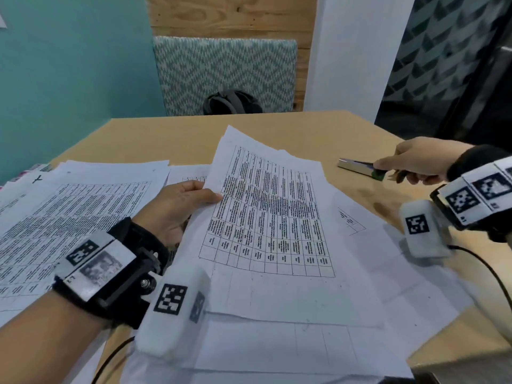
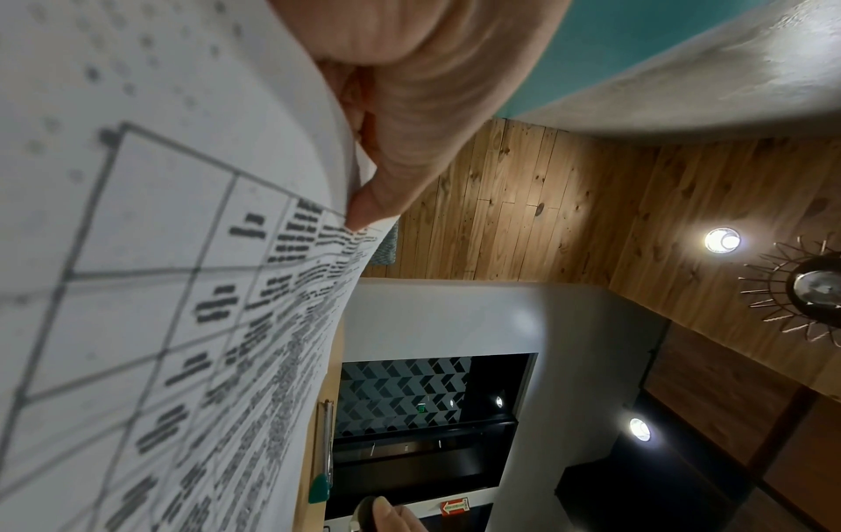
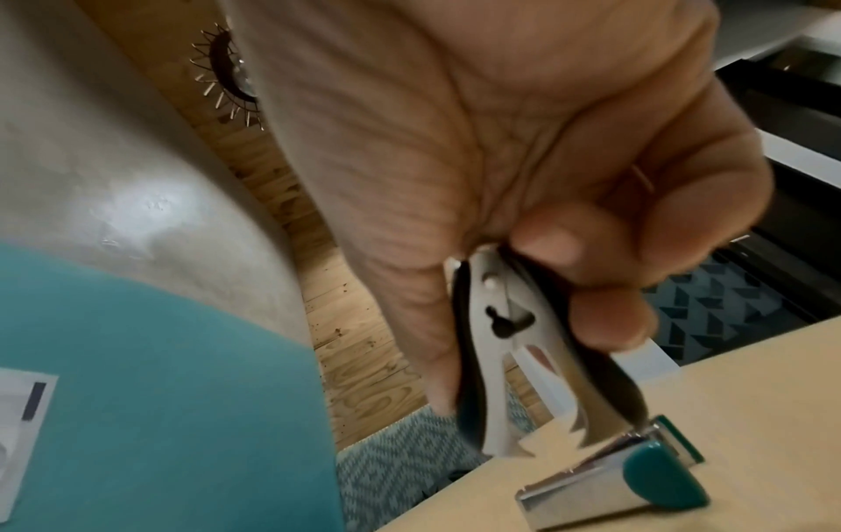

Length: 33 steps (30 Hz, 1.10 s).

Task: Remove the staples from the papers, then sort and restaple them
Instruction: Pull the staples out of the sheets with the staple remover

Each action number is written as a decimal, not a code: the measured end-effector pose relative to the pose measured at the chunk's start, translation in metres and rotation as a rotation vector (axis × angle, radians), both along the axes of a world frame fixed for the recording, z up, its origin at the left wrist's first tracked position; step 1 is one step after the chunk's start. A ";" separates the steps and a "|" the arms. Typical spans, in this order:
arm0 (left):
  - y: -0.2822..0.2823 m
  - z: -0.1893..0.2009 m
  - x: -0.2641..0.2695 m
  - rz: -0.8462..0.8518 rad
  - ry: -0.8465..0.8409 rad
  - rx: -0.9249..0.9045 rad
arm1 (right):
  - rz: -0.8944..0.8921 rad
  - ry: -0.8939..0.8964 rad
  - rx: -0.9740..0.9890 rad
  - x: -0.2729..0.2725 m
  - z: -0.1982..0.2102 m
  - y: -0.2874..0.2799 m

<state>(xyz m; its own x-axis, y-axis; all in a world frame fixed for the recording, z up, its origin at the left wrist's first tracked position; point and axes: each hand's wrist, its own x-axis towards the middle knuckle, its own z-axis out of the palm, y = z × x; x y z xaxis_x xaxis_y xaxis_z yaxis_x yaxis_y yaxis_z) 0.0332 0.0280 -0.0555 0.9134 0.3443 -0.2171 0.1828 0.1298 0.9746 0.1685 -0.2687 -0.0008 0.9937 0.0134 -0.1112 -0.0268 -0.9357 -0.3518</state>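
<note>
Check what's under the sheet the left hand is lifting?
More loose printed papers on the table lie under the lifted sheet. The left hand holds its edge. Whatever is beneath its middle is covered.

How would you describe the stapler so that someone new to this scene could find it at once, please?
Start at the wooden table and go to its far right side, beyond the spread papers. The stapler lies there on bare wood, just ahead of the right hand holding the staple remover. It alone is shiny metal with a green end.
</note>
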 end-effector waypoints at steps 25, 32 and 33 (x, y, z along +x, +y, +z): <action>-0.002 -0.001 0.004 -0.170 -0.151 -0.102 | 0.464 0.094 0.736 -0.060 -0.010 0.158; -0.004 -0.003 0.004 -0.200 -0.133 -0.152 | 0.480 0.065 0.689 -0.055 -0.018 0.160; -0.004 -0.003 0.004 -0.197 -0.104 -0.159 | 0.481 0.068 0.696 -0.055 -0.019 0.160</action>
<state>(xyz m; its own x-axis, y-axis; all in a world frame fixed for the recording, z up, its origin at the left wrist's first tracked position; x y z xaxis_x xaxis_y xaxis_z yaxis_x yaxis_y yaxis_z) 0.0368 0.0241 -0.0581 0.9797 0.1266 -0.1557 0.1197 0.2542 0.9597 0.1135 -0.1091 -0.0196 0.8538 0.5203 0.0195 0.2763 -0.4211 -0.8639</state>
